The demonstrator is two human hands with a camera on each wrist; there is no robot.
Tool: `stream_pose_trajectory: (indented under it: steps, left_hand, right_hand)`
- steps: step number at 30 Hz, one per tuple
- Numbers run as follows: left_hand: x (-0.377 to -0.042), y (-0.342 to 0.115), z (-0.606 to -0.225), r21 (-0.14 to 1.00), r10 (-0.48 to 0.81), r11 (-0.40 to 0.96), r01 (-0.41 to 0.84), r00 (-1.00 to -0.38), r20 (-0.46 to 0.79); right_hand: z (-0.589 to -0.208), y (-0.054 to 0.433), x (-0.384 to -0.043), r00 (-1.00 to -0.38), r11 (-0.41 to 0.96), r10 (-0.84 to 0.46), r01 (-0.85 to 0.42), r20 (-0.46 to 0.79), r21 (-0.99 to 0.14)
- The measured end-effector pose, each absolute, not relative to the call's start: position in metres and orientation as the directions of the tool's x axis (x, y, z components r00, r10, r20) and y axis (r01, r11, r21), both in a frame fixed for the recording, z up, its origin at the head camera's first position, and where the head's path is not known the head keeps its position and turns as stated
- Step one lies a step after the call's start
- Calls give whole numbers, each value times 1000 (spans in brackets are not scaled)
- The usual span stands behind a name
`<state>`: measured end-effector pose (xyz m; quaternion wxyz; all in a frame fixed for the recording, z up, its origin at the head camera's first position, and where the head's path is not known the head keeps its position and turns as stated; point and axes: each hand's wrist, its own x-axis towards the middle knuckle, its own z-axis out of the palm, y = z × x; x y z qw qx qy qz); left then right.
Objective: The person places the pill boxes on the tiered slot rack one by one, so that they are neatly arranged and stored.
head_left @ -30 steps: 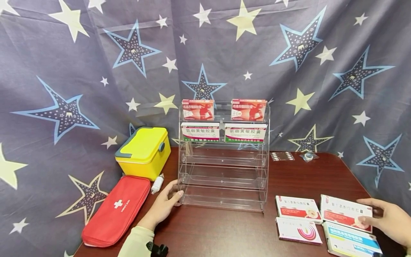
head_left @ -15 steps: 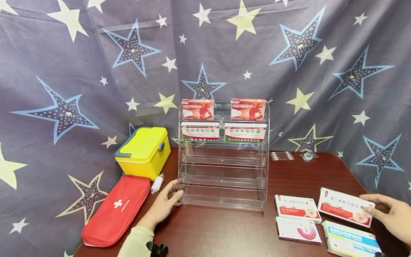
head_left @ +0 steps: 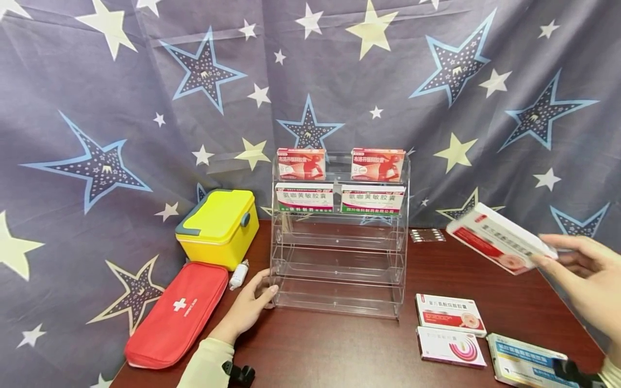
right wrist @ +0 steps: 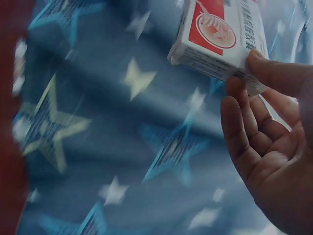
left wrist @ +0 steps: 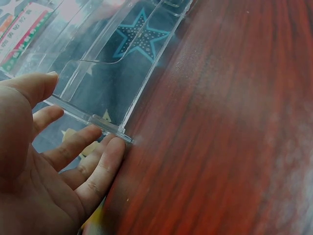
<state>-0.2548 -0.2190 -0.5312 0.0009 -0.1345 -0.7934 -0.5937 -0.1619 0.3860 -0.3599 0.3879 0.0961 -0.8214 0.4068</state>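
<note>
Display rack (head_left: 339, 236) clear, glossy plastic; medicine boxes (head_left: 499, 240) smooth card; tabletop (head_left: 349, 350) glossy, wood-grained; curtain (head_left: 310, 64) matt cloth.

Eight medicine boxes (head_left: 501, 242) show, with one clear rack (head_left: 337, 242), one yellow case (head_left: 219, 226) and one red pouch (head_left: 178, 318)

Rack (head_left: 338, 242) has rm btm, w/ boxes (head_left: 372, 200) obstructing top.

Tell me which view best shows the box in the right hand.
The head view: the box shows almost whole, the right hand pinching one end. The right wrist view cuts it off at the top; the left wrist view lacks it.
</note>
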Motion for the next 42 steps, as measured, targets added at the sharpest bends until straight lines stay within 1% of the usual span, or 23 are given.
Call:
stream_pose_trajectory:
  steps: [4,7,9,12,15,22,27,36,42]
  left_hand:
    - [-256,-220,-532,940,213,266,215,-964,160]
    - [-255,-220,-532,939,215,266,217,-963,162]
    - [-255,-220,-532,940,215,262,218,-963,164]
    - [-256,-220,-533,942,222,247,225,-960,171]
    - [-256,-219,-533,943,226,242,229,-958,175]
    - [-256,-219,-533,944,216,250,218,-962,165]
    - [-256,-219,-533,944,204,257,208,-966,157]
    - [-255,-218,-531,947,190,258,192,-971,145]
    - [-254,-216,-528,948,190,262,181,-973,134]
  right_hand:
    - [-330,341,-174,-674,694,54,-505,736,-513]
    - [-321,307,-190,-653,694,-29,-558,757,-455]
    - [-319,283,-203,-640,675,-70,-595,765,-436]
    - [-321,246,-224,-632,650,-110,-629,767,-425]
    - [-330,211,-244,-637,631,-137,-646,758,-429]
    - [-358,143,-276,-672,658,-161,-618,723,-429]
    - [-370,115,-287,-689,667,-146,-598,710,-444]
    - [-385,93,-297,-755,590,-112,-574,646,-568]
    - [-398,88,-300,-753,550,-49,-568,656,-612]
